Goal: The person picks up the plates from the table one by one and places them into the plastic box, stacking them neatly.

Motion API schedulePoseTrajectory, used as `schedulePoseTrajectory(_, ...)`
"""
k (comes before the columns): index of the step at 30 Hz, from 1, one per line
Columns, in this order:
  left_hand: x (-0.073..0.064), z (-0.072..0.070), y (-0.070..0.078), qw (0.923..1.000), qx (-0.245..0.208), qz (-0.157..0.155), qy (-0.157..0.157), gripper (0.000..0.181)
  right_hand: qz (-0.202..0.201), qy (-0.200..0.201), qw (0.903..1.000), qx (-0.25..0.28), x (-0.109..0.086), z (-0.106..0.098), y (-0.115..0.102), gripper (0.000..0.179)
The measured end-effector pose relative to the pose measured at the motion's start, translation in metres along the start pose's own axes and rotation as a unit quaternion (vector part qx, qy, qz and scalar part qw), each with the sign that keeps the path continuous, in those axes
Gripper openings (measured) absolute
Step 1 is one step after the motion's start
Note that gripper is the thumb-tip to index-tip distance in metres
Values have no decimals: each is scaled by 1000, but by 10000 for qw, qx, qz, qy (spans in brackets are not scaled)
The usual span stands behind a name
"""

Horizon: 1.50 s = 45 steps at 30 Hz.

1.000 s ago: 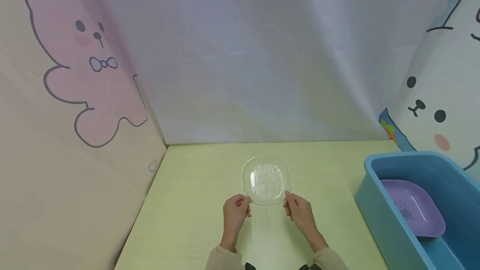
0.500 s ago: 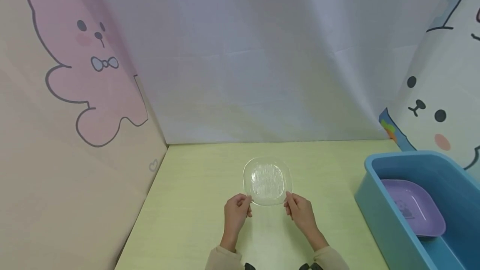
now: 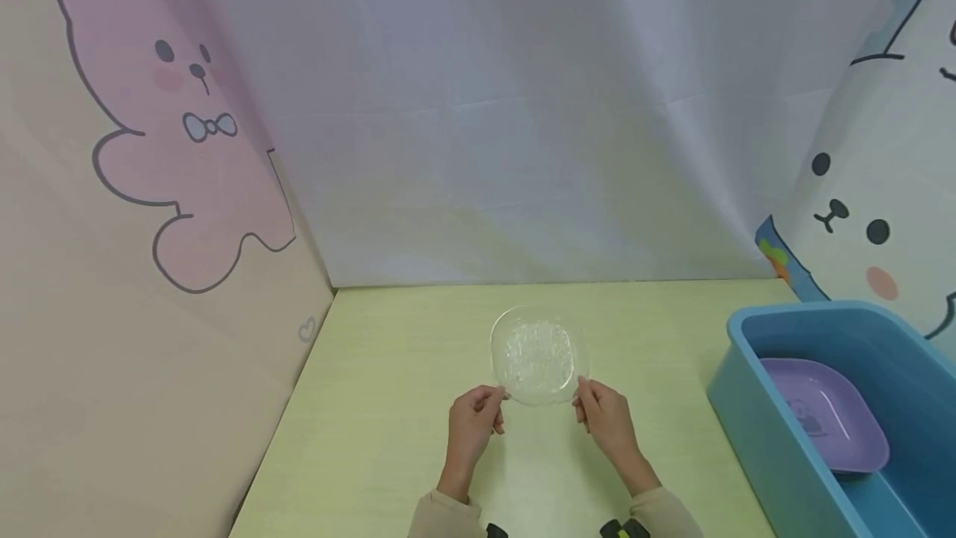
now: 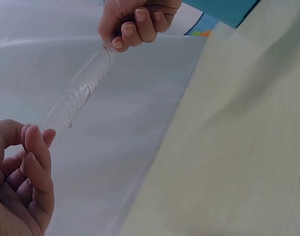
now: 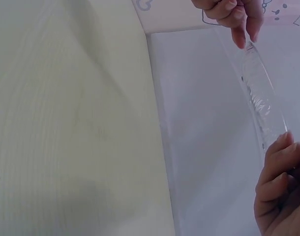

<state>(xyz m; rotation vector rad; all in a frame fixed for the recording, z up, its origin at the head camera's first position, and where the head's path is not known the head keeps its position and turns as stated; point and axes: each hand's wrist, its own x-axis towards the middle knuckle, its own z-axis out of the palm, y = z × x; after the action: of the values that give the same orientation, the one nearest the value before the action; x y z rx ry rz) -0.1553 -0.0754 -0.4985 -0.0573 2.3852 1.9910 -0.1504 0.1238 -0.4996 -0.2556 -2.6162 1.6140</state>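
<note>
A clear rounded-square plate (image 3: 539, 355) with a rippled, shiny middle is held up above the table in the head view. My left hand (image 3: 475, 422) pinches its near left edge between thumb and fingers. At the near right edge, my right hand (image 3: 607, 419) pinches it the same way. Both wrist views show the plate nearly edge-on, as a thin see-through strip (image 4: 81, 91) stretched between the two hands. Nothing else is in either hand.
A blue bin (image 3: 754, 405) stands at the table's right side, with a purple rounded-square plate (image 3: 844, 418) leaning inside it. The pale yellow table (image 3: 373, 405) meets a white sheet (image 3: 478, 148) at the back. Cartoon-printed sheets flank both sides.
The clear plate has shifted slightly right and a little up in the head view, its shine changing. Both hands moved along with it and kept their hold.
</note>
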Motion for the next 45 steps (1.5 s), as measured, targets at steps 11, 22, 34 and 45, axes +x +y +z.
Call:
schedulePoseTrajectory(11, 0, -9, -11, 9996, 58, -151, 246, 25, -97, 175, 9993, -313, 11, -26, -10, 40)
schedulePoseTrajectory(22, -1, -12, -16, 9995, -30, -122, 275, 24, -472, 516, 9950, -718, 21, -60, -27, 42)
schedulePoseTrajectory(34, -1, -16, -22, 9994, -4, -144, 316, 30, -1186, 830, 9788, -1447, 38, -101, -56, 47)
schedulePoseTrajectory(45, -7, -23, 3, 9996, -99, -198, 183, 25, -1651, 1042, 9627, -1875, 50, -163, -107, 50)
